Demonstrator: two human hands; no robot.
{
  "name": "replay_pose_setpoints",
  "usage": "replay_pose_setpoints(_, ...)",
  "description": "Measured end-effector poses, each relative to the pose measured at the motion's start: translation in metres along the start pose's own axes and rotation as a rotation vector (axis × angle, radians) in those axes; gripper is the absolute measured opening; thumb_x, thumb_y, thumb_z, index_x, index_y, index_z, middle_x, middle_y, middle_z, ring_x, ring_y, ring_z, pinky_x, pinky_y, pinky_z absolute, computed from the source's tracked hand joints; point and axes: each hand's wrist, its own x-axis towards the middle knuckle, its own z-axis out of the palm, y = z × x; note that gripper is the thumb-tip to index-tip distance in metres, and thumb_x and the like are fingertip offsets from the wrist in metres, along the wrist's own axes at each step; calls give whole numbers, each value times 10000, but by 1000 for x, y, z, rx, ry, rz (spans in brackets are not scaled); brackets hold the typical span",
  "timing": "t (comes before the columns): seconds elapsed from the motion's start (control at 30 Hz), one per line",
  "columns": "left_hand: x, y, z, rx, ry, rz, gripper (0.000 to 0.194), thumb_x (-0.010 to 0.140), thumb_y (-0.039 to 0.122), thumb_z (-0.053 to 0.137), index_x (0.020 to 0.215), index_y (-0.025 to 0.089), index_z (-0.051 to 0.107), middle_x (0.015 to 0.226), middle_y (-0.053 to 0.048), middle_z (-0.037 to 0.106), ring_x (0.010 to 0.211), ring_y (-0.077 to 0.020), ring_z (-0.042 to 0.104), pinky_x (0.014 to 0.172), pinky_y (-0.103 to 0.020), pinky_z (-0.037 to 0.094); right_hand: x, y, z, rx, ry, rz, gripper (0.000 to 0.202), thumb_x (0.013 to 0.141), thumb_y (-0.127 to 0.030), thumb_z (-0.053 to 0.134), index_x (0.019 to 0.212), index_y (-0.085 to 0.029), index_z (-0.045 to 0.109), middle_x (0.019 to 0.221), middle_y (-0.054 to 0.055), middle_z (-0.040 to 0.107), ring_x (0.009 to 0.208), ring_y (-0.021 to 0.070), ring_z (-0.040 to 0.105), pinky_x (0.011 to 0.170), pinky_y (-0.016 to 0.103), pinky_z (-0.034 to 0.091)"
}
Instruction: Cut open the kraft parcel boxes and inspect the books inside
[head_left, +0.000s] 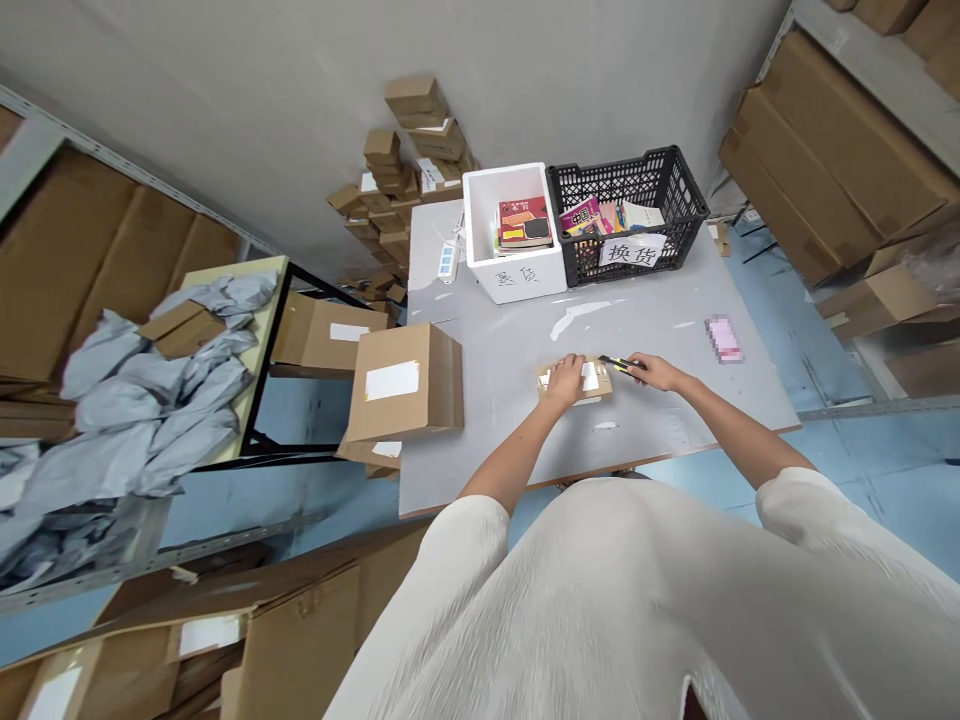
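In the head view, the small cardboard box [592, 381] lies flat on the grey surface [506, 375], near the edge closest to the person. The left hand [568, 376] rests over its left part, fingers bent across the top as if to pin it; I cannot tell whether that grip closes around the sides or only presses down. The right hand [654, 371] has its grip closed around the handle of a cutter [621, 362], whose front end points left at the box's far right corner. Whether the blade touches the cardboard is too small to tell.

The step in hand looks like cutting at the box's taped right end. The next move seems to call for a firm left hand set clear of the blade's line, and a shallow, controlled stroke, since a deep one could mark whatever may be inside.

Toward the wall stand a white foam bin [517, 281] with books [523, 220] in it and, just beside it on the right, a black crate [580, 262] holding more books and bearing a paper sign [632, 250]. A power strip [448, 262] lies left of the bin, a blurred pink item [724, 339] sits well to the right of the right hand, and a larger carton [407, 412] stands at the left edge
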Motion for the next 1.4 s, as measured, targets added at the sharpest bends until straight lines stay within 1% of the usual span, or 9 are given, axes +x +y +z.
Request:
replay_pose_setpoints(0.1,2,2,1,34,6,4,494,987,118,584,1458,264,559,1530,-137,566,1405,-335,523,1117,-465,444,-7,1,-1,-235,25,-125,402,1096,-510,497,1284,-267,757,1060,60,798,957,246,719,864,334,535)
replay_pose_setpoints(0.17,4,5,1,47,4,-2,487,982,110,588,1444,263,567,1518,-134,579,1393,-336,521,1101,-468,447,-11,2,0,-400,30,-178,405,1081,-457,527,1352,-283,773,1185,88,787,1073,281,709,948,369,520)
replay_pose_setpoints(0.27,5,8,0,59,7,-15,473,987,120,602,1438,260,569,1453,-140,624,1366,-338,531,1095,-474,439,-14,2,0,-581,36,-205,454,1048,-417,593,1457,-289,743,1246,128,757,1148,319,683,1007,406,486)
replay_pose_setpoints(0.33,4,9,-1,63,16,-7,468,1002,130,590,1450,260,561,1424,-143,648,1360,-336,538,1103,-478,433,-16,2,0,-630,40,-203,477,1046,-411,601,1490,-287,725,1259,144,741,1165,331,668,1007,418,470)
replay_pose_setpoints(0.57,-4,11,0,88,29,29,552,1003,81,497,1531,241,505,1508,-139,646,1422,-321,528,1155,-474,420,-17,6,6,-629,91,-210,495,1045,-413,624,1520,-306,708,1290,150,722,1200,339,632,996,414,441)
replay_pose_setpoints(0.77,-2,11,5,46,33,1,630,987,91,505,1596,242,451,1633,-150,567,1501,-331,482,1204,-501,386,-16,11,7,-548,68,-211,496,1036,-436,639,1516,-335,714,1276,137,728,1194,340,628,1024,424,442)
replay_pose_setpoints(0.9,-2,11,3,-4,13,2,659,990,143,571,1623,263,431,1597,-158,593,1489,-352,495,1211,-515,374,-13,12,9,-541,107,-201,505,1042,-439,627,1525,-318,709,1288,148,727,1213,348,622,1051,437,441)
replay_pose_setpoints(1.13,-5,13,-2,24,21,2,541,1010,93,479,1530,238,521,1527,-143,651,1445,-322,530,1171,-477,406,-8,12,15,-571,121,-169,510,1040,-420,624,1530,-301,699,1279,152,715,1200,344,619,1037,430,438)
replay_pose_setpoints(1.4,-3,9,5,7,24,7,635,963,74,545,1568,265,514,1675,-122,553,1548,-319,467,1229,-506,382,-13,25,13,-544,213,-137,469,1027,-409,629,1477,-312,724,1275,152,716,1211,369,588,1037,471,419)
